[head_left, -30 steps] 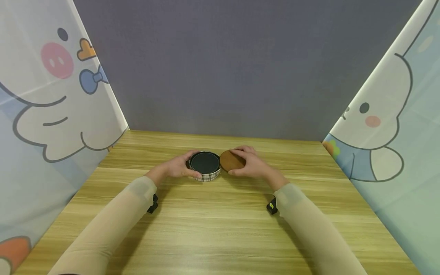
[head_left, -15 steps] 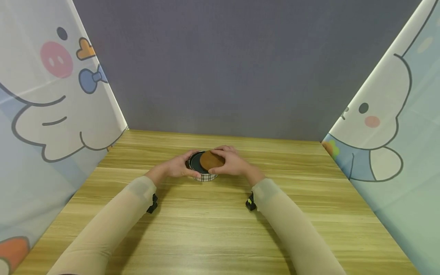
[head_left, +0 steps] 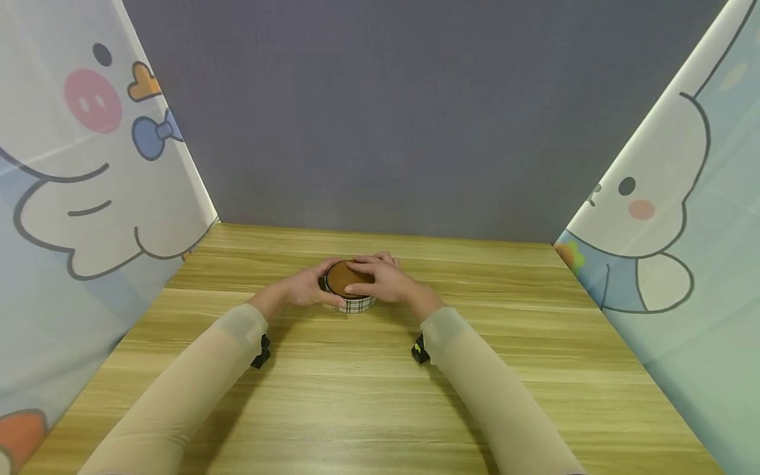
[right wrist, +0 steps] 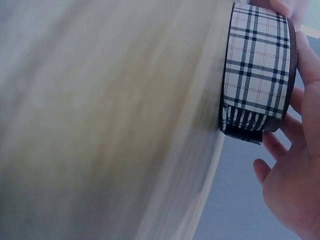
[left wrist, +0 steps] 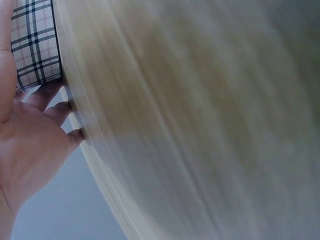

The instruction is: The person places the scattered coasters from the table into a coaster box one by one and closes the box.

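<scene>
A round plaid coaster holder (head_left: 358, 306) stands on the table, its black, white and red check showing in the left wrist view (left wrist: 35, 45). The left hand (head_left: 304, 287) grips its left side between thumb and fingers. On top of the holder lies a round brown coaster (head_left: 342, 278), level with the rim as far as I can see. The right hand (head_left: 386, 282) holds this coaster's right edge, thumb in front and fingers behind. From the right wrist, the plaid wall (right wrist: 257, 60) shows a slotted section low down. The holder's inside is covered.
The wood-grain table (head_left: 356, 396) extends around both forearms. A grey panel (head_left: 380, 119) rises at its back edge. Cartoon-printed cloths (head_left: 107, 198) stand along both sides. Each wrist carries a small black camera mount (head_left: 420, 349).
The right hand has moved left with the brown coaster, from beside the holder to over its black inside, which is now covered. The left hand stays on the holder.
</scene>
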Demonstrator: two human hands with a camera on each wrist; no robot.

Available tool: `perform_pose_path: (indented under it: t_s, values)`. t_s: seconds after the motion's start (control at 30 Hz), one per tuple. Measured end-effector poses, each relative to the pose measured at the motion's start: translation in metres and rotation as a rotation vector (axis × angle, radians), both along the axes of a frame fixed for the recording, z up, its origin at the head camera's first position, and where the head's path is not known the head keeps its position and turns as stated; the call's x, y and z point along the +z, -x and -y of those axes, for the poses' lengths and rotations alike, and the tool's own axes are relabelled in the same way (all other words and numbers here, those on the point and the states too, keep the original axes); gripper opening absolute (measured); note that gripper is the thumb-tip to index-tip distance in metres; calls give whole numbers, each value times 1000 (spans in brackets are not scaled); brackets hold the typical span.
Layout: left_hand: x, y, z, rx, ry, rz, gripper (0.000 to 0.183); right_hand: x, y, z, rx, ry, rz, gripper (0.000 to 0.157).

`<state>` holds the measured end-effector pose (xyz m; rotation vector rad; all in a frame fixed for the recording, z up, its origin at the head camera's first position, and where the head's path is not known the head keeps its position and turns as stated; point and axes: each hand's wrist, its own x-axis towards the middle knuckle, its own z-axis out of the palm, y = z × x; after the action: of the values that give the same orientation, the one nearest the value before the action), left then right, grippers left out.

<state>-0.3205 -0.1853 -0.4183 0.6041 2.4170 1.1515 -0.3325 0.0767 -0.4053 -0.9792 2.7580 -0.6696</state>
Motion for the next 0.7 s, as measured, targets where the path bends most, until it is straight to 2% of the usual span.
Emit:
perform_pose_path:
  t_s: [0.23, 0.4, 0.7]
  values:
    - [0, 2, 2, -12, -18, -15, 109, 3, -3, 3, -8, -18, 39, 77]
    - [-1, 2, 4, -5, 11, -31, 111, 3, -4, 3, -5, -15, 54, 77]
    - [-1, 2, 0, 2, 13, -18, 113, 0, -5, 0, -26, -10, 60, 78]
